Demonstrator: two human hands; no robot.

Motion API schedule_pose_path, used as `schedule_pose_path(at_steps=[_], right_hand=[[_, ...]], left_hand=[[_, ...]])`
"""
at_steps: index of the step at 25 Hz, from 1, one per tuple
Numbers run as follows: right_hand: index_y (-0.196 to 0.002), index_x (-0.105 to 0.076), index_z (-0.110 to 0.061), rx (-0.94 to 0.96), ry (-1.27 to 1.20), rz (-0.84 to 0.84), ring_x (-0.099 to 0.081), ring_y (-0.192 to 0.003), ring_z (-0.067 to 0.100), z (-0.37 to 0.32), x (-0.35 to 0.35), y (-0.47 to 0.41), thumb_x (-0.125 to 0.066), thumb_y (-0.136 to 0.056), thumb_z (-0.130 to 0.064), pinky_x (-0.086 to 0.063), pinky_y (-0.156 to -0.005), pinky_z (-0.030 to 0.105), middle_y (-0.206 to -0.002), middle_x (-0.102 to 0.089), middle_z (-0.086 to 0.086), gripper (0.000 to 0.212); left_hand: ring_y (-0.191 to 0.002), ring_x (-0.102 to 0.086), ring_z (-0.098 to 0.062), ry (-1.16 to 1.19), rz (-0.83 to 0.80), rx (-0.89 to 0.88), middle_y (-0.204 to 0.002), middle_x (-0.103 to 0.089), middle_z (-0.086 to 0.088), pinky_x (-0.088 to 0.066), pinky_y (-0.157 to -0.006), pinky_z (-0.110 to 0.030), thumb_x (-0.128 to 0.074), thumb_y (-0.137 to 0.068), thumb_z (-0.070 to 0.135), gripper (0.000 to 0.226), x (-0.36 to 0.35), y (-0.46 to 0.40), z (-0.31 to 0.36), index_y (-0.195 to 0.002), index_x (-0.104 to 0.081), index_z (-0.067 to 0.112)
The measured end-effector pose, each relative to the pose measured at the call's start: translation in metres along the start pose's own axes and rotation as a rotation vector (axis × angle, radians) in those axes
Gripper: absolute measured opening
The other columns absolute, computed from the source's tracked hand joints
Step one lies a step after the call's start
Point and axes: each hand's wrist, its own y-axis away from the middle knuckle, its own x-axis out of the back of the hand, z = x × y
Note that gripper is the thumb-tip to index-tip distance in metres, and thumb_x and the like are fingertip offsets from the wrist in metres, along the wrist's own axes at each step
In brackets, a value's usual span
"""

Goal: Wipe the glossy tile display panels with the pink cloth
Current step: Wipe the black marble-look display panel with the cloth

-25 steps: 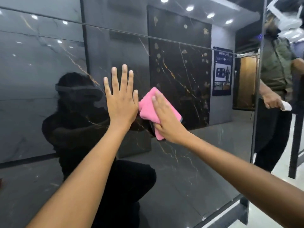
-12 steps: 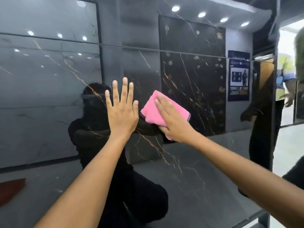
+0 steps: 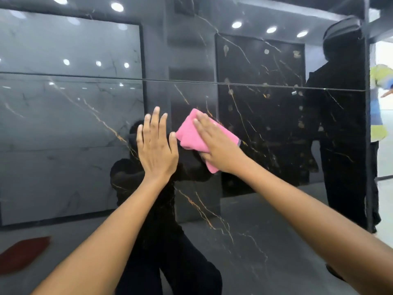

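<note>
A glossy black tile panel with gold veins fills the view and mirrors the room. My left hand lies flat on it, fingers straight and pointing up. Just to its right, my right hand presses a folded pink cloth against the panel with straight fingers. The cloth's upper left part shows beyond the fingers, and a small corner shows below the palm. A thin horizontal seam crosses the panel above both hands.
The panel's right edge is a dark vertical frame. Beyond it stands a person in a yellow-green top on a light floor. A red shape is reflected low on the left.
The view has shifted left and down along the panel, so the right edge sits farther right. Both hands stay side by side on the panel, the cloth still under my right hand.
</note>
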Motion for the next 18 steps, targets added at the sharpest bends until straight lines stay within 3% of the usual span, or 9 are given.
schedule_pose_path(at_steps=[1, 3, 5, 7, 9, 12, 13, 15, 18], right_hand=[[-0.150, -0.019, 0.004, -0.033, 0.004, 0.080, -0.023, -0.143, 0.035, 0.023, 0.006, 0.005, -0.060, -0.082, -0.005, -0.011, -0.115, 0.027, -0.155, -0.023, 0.024, 0.080], [-0.146, -0.027, 0.003, -0.366, -0.109, 0.305, -0.038, -0.129, 0.036, 0.079, 0.018, 0.010, -0.058, -0.078, -0.009, -0.025, -0.110, 0.033, -0.144, -0.035, 0.023, 0.076], [-0.139, -0.033, 0.005, -0.791, -0.217, 0.566, -0.043, -0.122, 0.037, 0.129, 0.040, 0.011, -0.051, -0.077, -0.017, -0.035, -0.106, 0.045, -0.137, -0.037, 0.023, 0.068], [-0.133, -0.039, 0.009, -1.043, -0.222, 0.716, -0.042, -0.125, 0.041, 0.136, 0.048, -0.005, -0.046, -0.078, -0.015, -0.035, -0.106, 0.047, -0.136, -0.040, 0.024, 0.060], [-0.135, -0.039, 0.011, -0.838, -0.306, 0.715, -0.041, -0.128, 0.039, 0.090, 0.037, -0.034, -0.045, -0.074, -0.008, -0.028, -0.111, 0.039, -0.138, -0.041, 0.026, 0.064], [-0.143, -0.031, 0.011, 0.003, -0.078, 0.331, -0.030, -0.139, 0.038, 0.021, -0.006, -0.043, -0.049, -0.075, -0.006, -0.008, -0.117, 0.029, -0.149, -0.033, 0.029, 0.073], [-0.144, -0.029, 0.010, 0.159, 0.024, 0.241, -0.028, -0.141, 0.038, 0.025, -0.005, -0.044, -0.048, -0.078, -0.009, -0.006, -0.118, 0.028, -0.150, -0.032, 0.029, 0.071], [-0.143, -0.032, 0.010, 0.078, -0.017, 0.310, -0.034, -0.137, 0.035, 0.069, 0.019, -0.049, -0.046, -0.077, -0.007, -0.014, -0.116, 0.025, -0.145, -0.038, 0.028, 0.070], [-0.137, -0.038, 0.006, -0.628, -0.192, 0.606, -0.040, -0.128, 0.033, 0.135, 0.066, -0.046, -0.047, -0.076, -0.012, -0.030, -0.111, 0.033, -0.139, -0.041, 0.021, 0.065]], left_hand=[[-0.150, -0.013, -0.028, -0.017, -0.026, -0.006, -0.163, -0.018, -0.005, -0.004, -0.121, -0.042, -0.032, -0.100, 0.034, 0.057, -0.004, -0.007, 0.006, -0.153, -0.027, 0.014], [-0.151, -0.001, -0.029, -0.130, -0.073, -0.038, -0.165, -0.004, -0.007, 0.000, -0.121, -0.047, -0.024, -0.102, 0.038, 0.061, -0.013, -0.011, 0.007, -0.157, -0.011, 0.015], [-0.151, 0.001, -0.032, -0.211, -0.072, -0.050, -0.165, -0.001, -0.008, -0.001, -0.121, -0.050, -0.020, -0.102, 0.040, 0.063, -0.020, -0.008, 0.006, -0.157, -0.006, 0.014], [-0.151, -0.001, -0.032, -0.213, -0.063, -0.045, -0.165, -0.003, -0.009, -0.001, -0.120, -0.050, -0.021, -0.102, 0.040, 0.063, -0.021, -0.005, 0.004, -0.157, -0.008, 0.013], [-0.151, -0.001, -0.031, -0.207, -0.050, -0.051, -0.165, -0.005, -0.008, 0.000, -0.120, -0.048, -0.022, -0.102, 0.038, 0.061, -0.021, -0.005, 0.005, -0.157, -0.010, 0.013], [-0.151, -0.004, -0.030, -0.166, -0.024, -0.072, -0.164, -0.009, -0.008, 0.002, -0.120, -0.046, -0.024, -0.102, 0.035, 0.059, -0.020, -0.006, 0.004, -0.156, -0.015, 0.012], [-0.151, -0.004, -0.030, -0.161, -0.021, -0.074, -0.164, -0.009, -0.008, 0.002, -0.120, -0.045, -0.025, -0.102, 0.035, 0.059, -0.021, -0.005, 0.003, -0.156, -0.015, 0.012], [-0.151, -0.002, -0.029, -0.174, -0.028, -0.062, -0.164, -0.007, -0.007, 0.003, -0.121, -0.045, -0.025, -0.102, 0.035, 0.060, -0.020, -0.004, 0.001, -0.156, -0.014, 0.013], [-0.151, 0.000, -0.029, -0.175, -0.041, -0.042, -0.165, -0.005, -0.006, 0.001, -0.121, -0.046, -0.023, -0.102, 0.036, 0.060, -0.020, -0.005, 0.006, -0.157, -0.012, 0.014]])
